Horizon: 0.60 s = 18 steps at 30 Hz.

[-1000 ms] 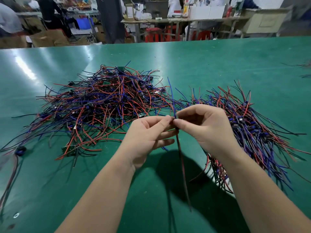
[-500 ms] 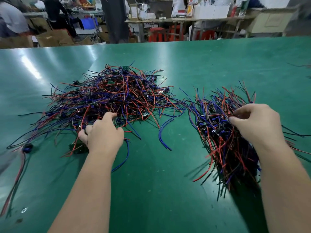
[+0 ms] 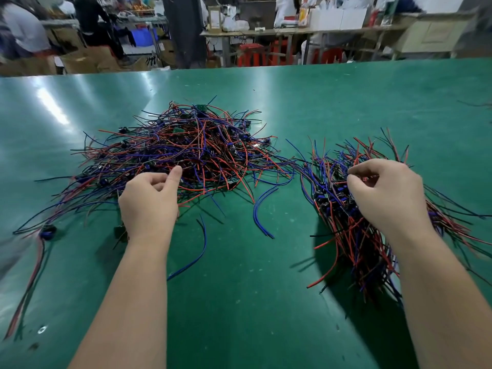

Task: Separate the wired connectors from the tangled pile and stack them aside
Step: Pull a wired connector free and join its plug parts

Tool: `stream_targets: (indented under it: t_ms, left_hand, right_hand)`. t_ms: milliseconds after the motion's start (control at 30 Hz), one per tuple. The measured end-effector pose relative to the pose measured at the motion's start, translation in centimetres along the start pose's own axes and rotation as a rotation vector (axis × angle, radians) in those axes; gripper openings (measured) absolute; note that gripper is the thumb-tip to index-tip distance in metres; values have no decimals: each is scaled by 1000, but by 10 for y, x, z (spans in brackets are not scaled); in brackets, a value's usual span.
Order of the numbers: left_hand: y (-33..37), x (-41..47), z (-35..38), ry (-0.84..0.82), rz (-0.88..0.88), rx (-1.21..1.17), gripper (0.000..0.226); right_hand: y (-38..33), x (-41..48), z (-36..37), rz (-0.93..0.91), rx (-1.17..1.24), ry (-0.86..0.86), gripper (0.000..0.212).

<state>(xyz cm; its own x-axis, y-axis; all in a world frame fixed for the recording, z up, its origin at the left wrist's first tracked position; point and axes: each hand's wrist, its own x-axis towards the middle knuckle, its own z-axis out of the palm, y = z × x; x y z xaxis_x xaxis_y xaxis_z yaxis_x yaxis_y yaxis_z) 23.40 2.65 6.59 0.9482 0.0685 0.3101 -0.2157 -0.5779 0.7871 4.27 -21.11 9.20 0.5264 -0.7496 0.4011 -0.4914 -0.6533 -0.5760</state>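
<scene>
Your left hand (image 3: pixel 149 203) is sitting at the near edge of the tangled pile (image 3: pixel 191 150), fingers curled and thumb poking up into the red, blue and black wires. Honestly can't tell if you've got a wire pinched in there or are just touching the heap. It's the same with your right hand (image 3: pixel 386 193). It's over the sorted stack (image 3: pixel 354 227) with thumb and forefinger curled close together, but the wires behind make it impossible to say whether anything is held between them. The pile is left of center on the green table (image 3: pixel 239 302), with little dark connectors and small green boards mixed through it. The stack lies off to the right, wires running roughly the same way with the connectors bunched near your right hand. Between the two heaps a loose blue wire (image 3: pixel 262 209) curves on the mat, and another blue one (image 3: pixel 194 257) loops beside your left forearm. Way out left there's a stray connector (image 3: pixel 48 231) with red and black leads trailing toward you. Blurry workbenches and red stools (image 3: pixel 250 54) sit behind the table.
</scene>
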Motion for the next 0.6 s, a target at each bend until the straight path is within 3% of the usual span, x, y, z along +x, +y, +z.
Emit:
stream_targets:
  t_ms: [167,400,600]
  left_hand:
    - [-7,5,-4,-166,18,254,28]
    - [2,2,-6,-145,-73,309,38]
    - [11,-5,-2,-129,103,2,48]
  right_hand:
    - [-3,-2,1,-13,30,5,15]
    - [-9,-7,4,-46,97,1,12]
    - [-15,-10,7,-28,222,8,11]
